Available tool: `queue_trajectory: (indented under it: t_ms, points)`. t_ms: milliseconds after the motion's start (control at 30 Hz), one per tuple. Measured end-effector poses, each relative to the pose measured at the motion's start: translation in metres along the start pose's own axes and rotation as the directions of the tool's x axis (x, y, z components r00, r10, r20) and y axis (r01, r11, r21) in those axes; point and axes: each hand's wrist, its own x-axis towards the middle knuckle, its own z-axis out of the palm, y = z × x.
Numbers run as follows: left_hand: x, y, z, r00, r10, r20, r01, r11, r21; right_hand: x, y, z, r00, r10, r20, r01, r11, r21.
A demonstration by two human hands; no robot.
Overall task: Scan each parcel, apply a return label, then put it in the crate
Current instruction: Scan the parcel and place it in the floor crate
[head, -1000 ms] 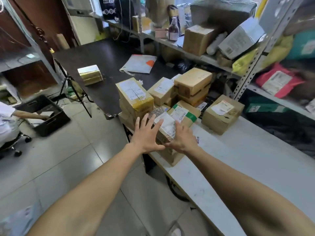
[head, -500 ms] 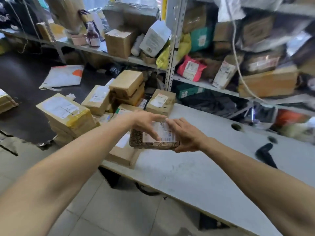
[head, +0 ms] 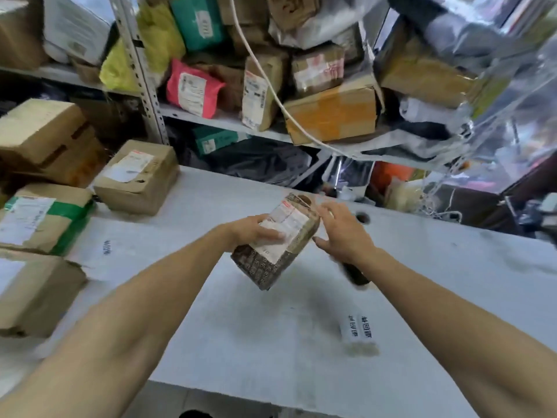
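the patterned parcel [head: 275,241], half a second earlier held flat between both hands beside the stack of boxes [head: 45,224], had swung over bare white table [head: 241,327] and now hung tilted above it. the left hand [head: 256,232] gripped it alone, thumb curled across its shipping label [head: 281,227]. the right hand [head: 342,233] had let go and sat just beside the parcel's right edge, fingers spread and relaxed. i judged it was freed to reach for the dark scanner [head: 355,274] beneath its wrist; scanning looked next, with the roll of return labels [head: 358,333] lying nearby.
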Motion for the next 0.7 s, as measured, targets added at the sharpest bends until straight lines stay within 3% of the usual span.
queue_trajectory:
  t_ms: [67,167,267,367,533,600,700]
  points:
    - [0.041,-0.007,0.034,0.996,-0.013,-0.091,-0.005,0.981,-0.196,-0.008,0.043,0.020,0.982,0.182,0.056,-0.182,0.983,0.002]
    - [0.087,-0.017,0.068,0.979,-0.060,-0.195,-0.021,0.923,-0.385,-0.017,0.086,0.050,0.899,0.394,0.192,-0.398,0.917,-0.017]
    - [0.113,-0.024,0.083,0.965,-0.094,-0.246,-0.038,0.875,-0.483,-0.021,0.109,0.082,0.823,0.456,0.339,-0.486,0.874,0.004]
    - [0.129,-0.030,0.088,0.953,-0.111,-0.283,-0.051,0.860,-0.508,-0.017,0.113,0.107,0.795,0.455,0.402,-0.524,0.849,0.075]
    - [0.137,-0.030,0.096,0.941,-0.113,-0.320,-0.062,0.869,-0.490,-0.008,0.107,0.123,0.813,0.417,0.407,-0.532,0.816,0.226]
    - [0.136,-0.024,0.099,0.900,-0.119,-0.420,-0.091,0.889,-0.448,-0.008,0.104,0.119,0.815,0.429,0.390,-0.557,0.764,0.326]
    - [0.140,-0.011,0.098,0.778,-0.121,-0.617,-0.080,0.954,-0.288,-0.005,0.090,0.102,0.834,0.466,0.295,-0.548,0.643,0.535]
